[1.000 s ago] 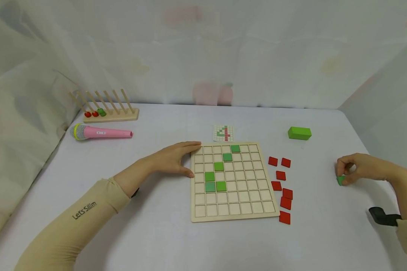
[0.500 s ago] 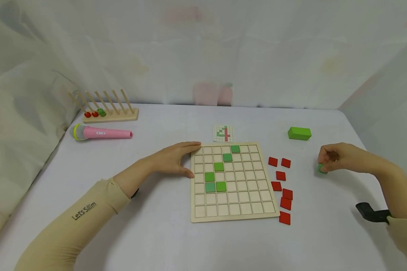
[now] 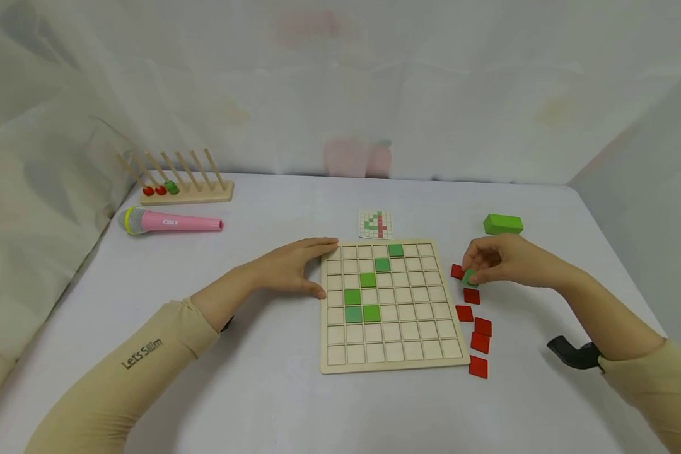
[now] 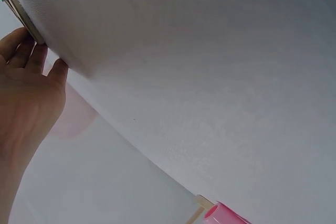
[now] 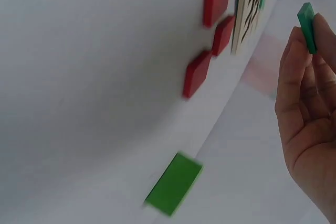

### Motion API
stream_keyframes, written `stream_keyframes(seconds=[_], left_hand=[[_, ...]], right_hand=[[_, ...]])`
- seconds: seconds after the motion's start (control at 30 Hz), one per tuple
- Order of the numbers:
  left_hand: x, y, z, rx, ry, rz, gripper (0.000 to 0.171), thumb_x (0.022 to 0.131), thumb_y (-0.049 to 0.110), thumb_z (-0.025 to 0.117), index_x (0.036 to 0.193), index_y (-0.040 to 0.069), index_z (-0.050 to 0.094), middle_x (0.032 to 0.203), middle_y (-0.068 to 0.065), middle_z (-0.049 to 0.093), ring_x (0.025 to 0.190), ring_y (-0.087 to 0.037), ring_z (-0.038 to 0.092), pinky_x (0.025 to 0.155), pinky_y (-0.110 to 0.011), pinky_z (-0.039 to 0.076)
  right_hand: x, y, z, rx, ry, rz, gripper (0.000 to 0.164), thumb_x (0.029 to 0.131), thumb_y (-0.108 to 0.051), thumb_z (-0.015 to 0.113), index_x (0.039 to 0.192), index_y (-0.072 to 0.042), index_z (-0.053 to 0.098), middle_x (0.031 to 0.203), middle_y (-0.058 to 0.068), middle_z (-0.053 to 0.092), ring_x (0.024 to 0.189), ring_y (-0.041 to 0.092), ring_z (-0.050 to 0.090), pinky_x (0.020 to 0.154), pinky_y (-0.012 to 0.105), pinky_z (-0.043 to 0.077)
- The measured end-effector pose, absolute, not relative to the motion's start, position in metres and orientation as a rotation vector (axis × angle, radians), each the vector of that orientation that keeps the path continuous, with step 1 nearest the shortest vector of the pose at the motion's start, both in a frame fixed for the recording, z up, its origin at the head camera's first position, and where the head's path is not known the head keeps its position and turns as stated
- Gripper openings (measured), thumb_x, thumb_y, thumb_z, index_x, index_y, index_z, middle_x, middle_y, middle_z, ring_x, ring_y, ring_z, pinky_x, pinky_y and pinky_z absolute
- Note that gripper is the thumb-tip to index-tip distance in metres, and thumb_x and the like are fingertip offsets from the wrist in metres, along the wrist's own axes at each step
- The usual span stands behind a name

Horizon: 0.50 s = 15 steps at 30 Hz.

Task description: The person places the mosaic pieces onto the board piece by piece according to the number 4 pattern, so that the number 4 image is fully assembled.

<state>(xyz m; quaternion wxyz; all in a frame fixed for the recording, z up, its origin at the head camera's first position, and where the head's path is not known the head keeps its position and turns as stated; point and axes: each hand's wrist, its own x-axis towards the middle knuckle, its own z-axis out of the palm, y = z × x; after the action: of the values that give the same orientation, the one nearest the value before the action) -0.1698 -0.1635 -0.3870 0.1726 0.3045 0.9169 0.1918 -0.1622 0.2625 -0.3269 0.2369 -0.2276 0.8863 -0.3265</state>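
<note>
A square wooden grid board point(image 3: 394, 366) lies on the table, with several green tiles point(image 3: 352, 297) in its cells forming a diagonal and a short foot. My left hand point(image 3: 286, 268) rests against the board's left edge, fingers straight and thumb spread. Between thumb and fingertips, my right hand point(image 3: 507, 260) pinches a green tile point(image 5: 307, 27). In the right wrist view that tile is held up clear of the table. The head view has this hand just right of the board, overlapping the upper red tiles point(image 3: 471, 296).
A small pattern card point(image 3: 376, 224) with a green and red 4 lies behind the board. Several red tiles line its right side. A green block point(image 3: 502, 224) stands at back right. At back left are a pink toy microphone point(image 3: 181, 222) and a pegged wooden rack point(image 3: 187, 195) with beads.
My right hand has carried the green tile leftward from the far right of the table to beside the board. My left hand has stayed at the board's edge.
</note>
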Motion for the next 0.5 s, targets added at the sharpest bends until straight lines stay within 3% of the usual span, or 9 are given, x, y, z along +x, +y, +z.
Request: stream_keyframes(seconds=[0.5], left_hand=[[-0.171,-0.164,-0.389,0.879,2.607,0.544,0.105,0.074,0.060,0.078,0.157,0.017,0.029,0.165,0.001,0.027,0.154,-0.024,0.026,0.125,-0.047,0.027]], right_hand=[[-0.155,0.200,-0.329,-0.782,2.318,-0.892,0.016,0.084,-0.022,0.079,0.093,-0.022,0.067,0.079,-0.003,0.063,0.076,0.013,0.059,0.069,0.022,0.052]])
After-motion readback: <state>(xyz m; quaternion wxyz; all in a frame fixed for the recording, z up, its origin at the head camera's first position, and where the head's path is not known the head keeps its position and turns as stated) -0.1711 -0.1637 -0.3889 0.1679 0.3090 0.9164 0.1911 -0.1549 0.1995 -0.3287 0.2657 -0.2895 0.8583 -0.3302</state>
